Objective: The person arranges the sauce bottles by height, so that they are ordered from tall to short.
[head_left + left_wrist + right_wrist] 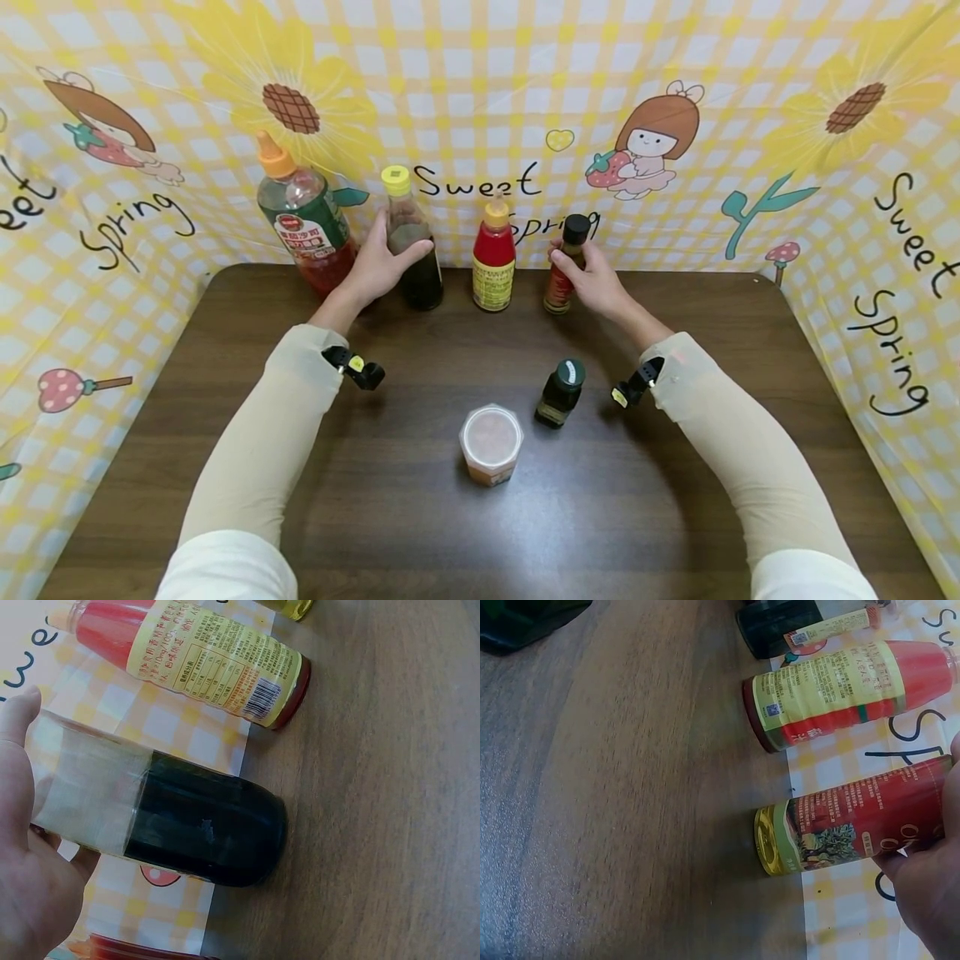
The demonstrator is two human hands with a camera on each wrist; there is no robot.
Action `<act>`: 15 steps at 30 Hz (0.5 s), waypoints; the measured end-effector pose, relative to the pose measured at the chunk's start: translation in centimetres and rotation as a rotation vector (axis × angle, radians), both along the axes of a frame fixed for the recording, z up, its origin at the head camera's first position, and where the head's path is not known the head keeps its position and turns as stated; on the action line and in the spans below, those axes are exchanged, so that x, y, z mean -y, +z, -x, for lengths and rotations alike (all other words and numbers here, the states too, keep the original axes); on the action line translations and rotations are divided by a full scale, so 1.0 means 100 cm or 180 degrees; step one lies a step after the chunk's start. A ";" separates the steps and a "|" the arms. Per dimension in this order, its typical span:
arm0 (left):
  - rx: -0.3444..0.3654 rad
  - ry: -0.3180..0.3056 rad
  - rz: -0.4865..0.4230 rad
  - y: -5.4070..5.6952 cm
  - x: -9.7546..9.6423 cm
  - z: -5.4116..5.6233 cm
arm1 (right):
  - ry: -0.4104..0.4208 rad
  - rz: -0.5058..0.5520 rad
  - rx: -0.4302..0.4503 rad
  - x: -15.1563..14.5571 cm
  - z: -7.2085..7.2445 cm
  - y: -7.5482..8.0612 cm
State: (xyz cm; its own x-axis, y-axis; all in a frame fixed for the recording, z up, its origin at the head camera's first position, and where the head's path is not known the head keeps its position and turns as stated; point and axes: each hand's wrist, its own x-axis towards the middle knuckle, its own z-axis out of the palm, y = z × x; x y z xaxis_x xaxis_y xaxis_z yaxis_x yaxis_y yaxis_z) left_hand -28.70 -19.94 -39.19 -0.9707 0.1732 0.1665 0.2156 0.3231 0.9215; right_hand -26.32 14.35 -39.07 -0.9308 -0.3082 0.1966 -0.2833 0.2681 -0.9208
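Note:
At the back of the table, my left hand [380, 262] grips a clear bottle of dark sauce [420, 275] with a yellow cap, thumb on the near side and fingers partly hidden behind. The left wrist view shows the dark sauce bottle [202, 817] upright, its lower half dark. My right hand [596, 279] holds a small oil bottle [558, 287] with a black cap around its upper part. In the right wrist view this oil bottle [840, 821] has a red label with a tree picture and yellow liquid at its base. A red sauce bottle [493, 262] stands between the hands.
A large red sauce bottle [307, 225] with an orange tip stands left of the left hand. Nearer me are a small dark jar [560, 396] and a light-lidded jar [491, 442]. A patterned cloth [480, 100] hangs behind the table [375, 517].

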 end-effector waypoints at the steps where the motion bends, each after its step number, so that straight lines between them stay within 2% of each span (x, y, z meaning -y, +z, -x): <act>1: -0.0011 0.0002 -0.0002 -0.001 0.000 0.000 | -0.0007 0.0011 0.0024 0.000 0.000 -0.001; 8: -0.0102 0.0003 0.0014 -0.003 0.000 -0.002 | -0.0008 0.0078 0.0079 -0.002 0.004 -0.003; 15: -0.0105 0.0028 0.0039 -0.004 0.001 -0.001 | 0.0028 -0.0090 0.0147 -0.004 0.004 0.001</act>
State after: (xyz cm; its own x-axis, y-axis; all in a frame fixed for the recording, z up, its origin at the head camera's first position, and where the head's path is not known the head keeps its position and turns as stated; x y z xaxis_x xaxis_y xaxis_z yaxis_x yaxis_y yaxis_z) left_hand -28.59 -20.02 -39.54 -0.9662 0.1670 0.1964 0.2431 0.3363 0.9098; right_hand -26.68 14.70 -38.96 -0.9358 -0.3214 0.1445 -0.2431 0.2920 -0.9250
